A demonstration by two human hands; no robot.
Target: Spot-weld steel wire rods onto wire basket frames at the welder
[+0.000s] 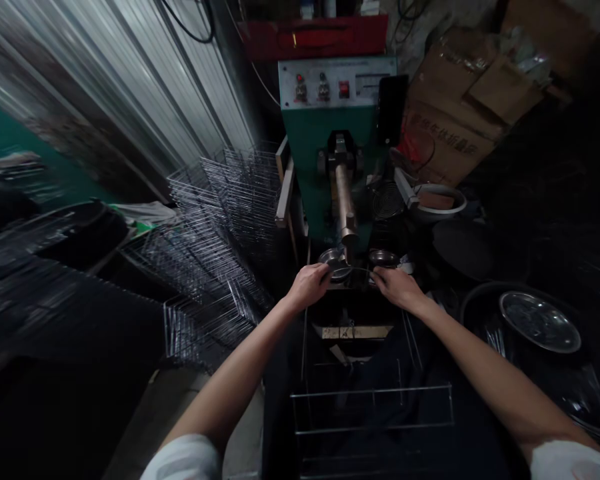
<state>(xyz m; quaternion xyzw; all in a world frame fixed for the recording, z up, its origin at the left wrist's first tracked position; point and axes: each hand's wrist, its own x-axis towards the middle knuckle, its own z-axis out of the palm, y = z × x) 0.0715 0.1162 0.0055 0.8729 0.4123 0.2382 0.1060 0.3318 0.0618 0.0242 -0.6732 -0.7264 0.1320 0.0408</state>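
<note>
A thin metal wire (359, 269) stretches between my two hands, just below the tip of a copper-coloured machine arm (346, 200). My left hand (310, 285) pinches its left end beside a round metal dish (334, 257). At the right end, my right hand (396, 287) has its fingers closed on the wire, close to a second metal dish (383, 257). Nearer to me, a wire frame (373, 392) lies across my dark-clothed lap, between my forearms. Its far part is hard to make out in the dark.
The green machine (305, 153) stands ahead. Stacked wire racks (220, 227) rise on the left. On the right are a white bowl (437, 207), a cardboard box (447, 127) and a round metal tray (540, 322) above a dark tub.
</note>
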